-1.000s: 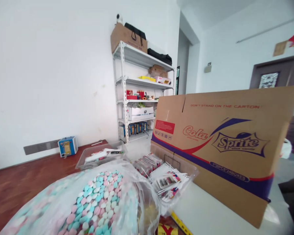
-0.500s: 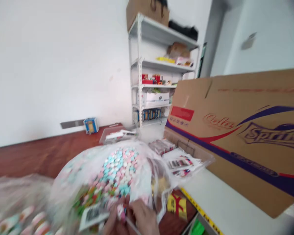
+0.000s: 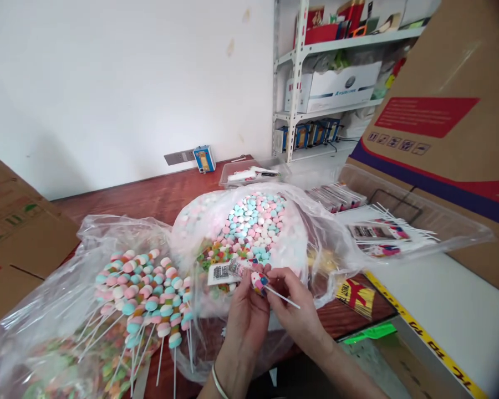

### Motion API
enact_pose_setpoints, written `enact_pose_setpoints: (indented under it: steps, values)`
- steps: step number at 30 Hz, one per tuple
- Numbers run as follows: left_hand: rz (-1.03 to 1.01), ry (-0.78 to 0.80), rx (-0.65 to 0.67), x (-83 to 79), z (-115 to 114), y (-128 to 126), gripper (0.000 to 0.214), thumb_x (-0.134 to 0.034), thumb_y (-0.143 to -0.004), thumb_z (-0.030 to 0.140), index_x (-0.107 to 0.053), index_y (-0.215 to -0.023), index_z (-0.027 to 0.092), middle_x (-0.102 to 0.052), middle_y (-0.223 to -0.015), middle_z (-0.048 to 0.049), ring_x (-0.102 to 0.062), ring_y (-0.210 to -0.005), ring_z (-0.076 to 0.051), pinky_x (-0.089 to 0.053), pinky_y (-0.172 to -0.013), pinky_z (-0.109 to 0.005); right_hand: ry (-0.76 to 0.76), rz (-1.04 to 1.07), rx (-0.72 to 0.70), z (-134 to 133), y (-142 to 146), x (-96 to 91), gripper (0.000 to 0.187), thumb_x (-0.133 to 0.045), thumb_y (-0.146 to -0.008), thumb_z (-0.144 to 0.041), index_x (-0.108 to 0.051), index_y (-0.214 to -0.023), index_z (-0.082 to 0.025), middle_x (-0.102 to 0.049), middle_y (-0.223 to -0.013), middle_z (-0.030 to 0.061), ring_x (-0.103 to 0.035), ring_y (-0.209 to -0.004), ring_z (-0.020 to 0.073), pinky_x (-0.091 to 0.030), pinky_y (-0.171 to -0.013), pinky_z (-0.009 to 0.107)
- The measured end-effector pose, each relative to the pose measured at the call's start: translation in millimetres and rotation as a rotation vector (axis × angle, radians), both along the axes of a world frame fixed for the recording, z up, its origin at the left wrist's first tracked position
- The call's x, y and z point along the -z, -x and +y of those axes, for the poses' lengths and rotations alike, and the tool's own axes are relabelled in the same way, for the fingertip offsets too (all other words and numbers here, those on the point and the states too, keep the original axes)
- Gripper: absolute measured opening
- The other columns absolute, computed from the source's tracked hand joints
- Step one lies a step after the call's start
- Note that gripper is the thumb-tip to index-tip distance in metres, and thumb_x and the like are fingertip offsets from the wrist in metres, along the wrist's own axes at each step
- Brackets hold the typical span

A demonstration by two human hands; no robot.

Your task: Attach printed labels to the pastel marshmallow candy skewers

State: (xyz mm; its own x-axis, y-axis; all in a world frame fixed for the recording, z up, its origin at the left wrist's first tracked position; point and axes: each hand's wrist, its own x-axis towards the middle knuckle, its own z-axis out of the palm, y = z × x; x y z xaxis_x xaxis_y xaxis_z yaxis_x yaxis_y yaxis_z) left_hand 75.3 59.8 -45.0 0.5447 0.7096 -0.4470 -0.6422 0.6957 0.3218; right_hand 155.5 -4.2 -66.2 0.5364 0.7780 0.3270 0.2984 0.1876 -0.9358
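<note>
My left hand [image 3: 243, 310] and my right hand [image 3: 294, 305] meet low in the middle of the view, both pinched on one candy lollipop [image 3: 258, 282] with a white stick pointing right. A small printed label with a code [image 3: 222, 273] lies against the left fingers. Just beyond the hands sits a clear plastic bag [image 3: 249, 227] full of pastel round candies. To the left lies another open clear bag [image 3: 137, 293] with several lollipops on white sticks.
A large Sprite carton [image 3: 444, 127] leans at the right over a clear tray [image 3: 399, 227] of packaged sticks. A cardboard box [image 3: 12, 221] stands at the left. A white shelf unit [image 3: 316, 94] is behind, with a small clear bin [image 3: 249, 174] on the wooden surface.
The view has tilted down and left, away from the room. Both hands have come into sight holding a lollipop, and the left bag of lollipops now shows.
</note>
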Motion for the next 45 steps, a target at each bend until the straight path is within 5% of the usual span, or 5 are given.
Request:
enact_pose_setpoints:
  steps: [10,15,30,37,45]
  values:
    - [0.101,-0.359,-0.092,1.2,16.1,14.7,0.014,-0.071,-0.081,0.021,-0.066,-0.093,0.016,-0.071,-0.088,-0.0032,-0.068,-0.078,-0.013,-0.055,-0.072,-0.022,0.326,0.364,-0.393,-20.3,-7.6,-8.1,0.031,-0.046,-0.094,-0.046,-0.059,-0.097,-0.018,-0.057,-0.066,-0.0017,-0.05,-0.052,0.0129,-0.037,-0.049,0.024]
    - [0.142,-0.355,0.053,7.0,5.0,13.4,0.027,-0.074,-0.079,0.028,-0.068,-0.103,0.017,-0.072,-0.095,-0.0073,-0.069,-0.084,-0.016,-0.053,-0.079,-0.028,0.292,-0.045,-0.131,-19.3,9.7,-4.2,0.026,-0.044,-0.093,-0.037,-0.057,-0.078,-0.019,-0.057,-0.069,0.0004,-0.053,-0.065,0.017,-0.04,-0.06,0.027]
    - [0.494,-0.685,0.205,23.5,-22.6,8.3,0.033,-0.061,-0.086,0.045,-0.076,-0.093,0.016,-0.073,-0.088,-0.007,-0.062,-0.091,-0.023,-0.044,-0.088,-0.034,0.292,-0.061,0.053,-20.9,9.2,5.2,0.038,-0.039,-0.096,-0.047,-0.06,-0.079,-0.02,-0.055,-0.056,-0.001,-0.053,-0.051,0.0164,-0.042,-0.048,0.024]
    - [0.645,-0.816,0.222,16.6,-21.9,14.5,0.028,-0.061,-0.086,0.044,-0.074,-0.083,0.019,-0.071,-0.086,-0.0054,-0.061,-0.091,-0.022,-0.043,-0.09,-0.032,0.354,-0.467,0.198,-22.5,6.8,19.5,0.049,-0.034,-0.099,-0.035,-0.048,-0.138,-0.01,-0.076,-0.097,0.0164,-0.073,-0.068,0.0256,-0.055,-0.058,0.033]
    - [0.304,-0.437,0.18,-2.3,-9.6,22.2,0.025,-0.075,-0.075,0.037,-0.075,-0.092,0.018,-0.072,-0.094,-0.0068,-0.063,-0.081,-0.017,-0.048,-0.075,-0.028,0.154,-0.782,0.248,-25.8,-5.2,35.7,0.039,-0.041,-0.097,-0.018,-0.065,-0.126,-0.015,-0.076,-0.077,0.0124,-0.068,-0.061,0.0204,-0.052,-0.061,0.031]
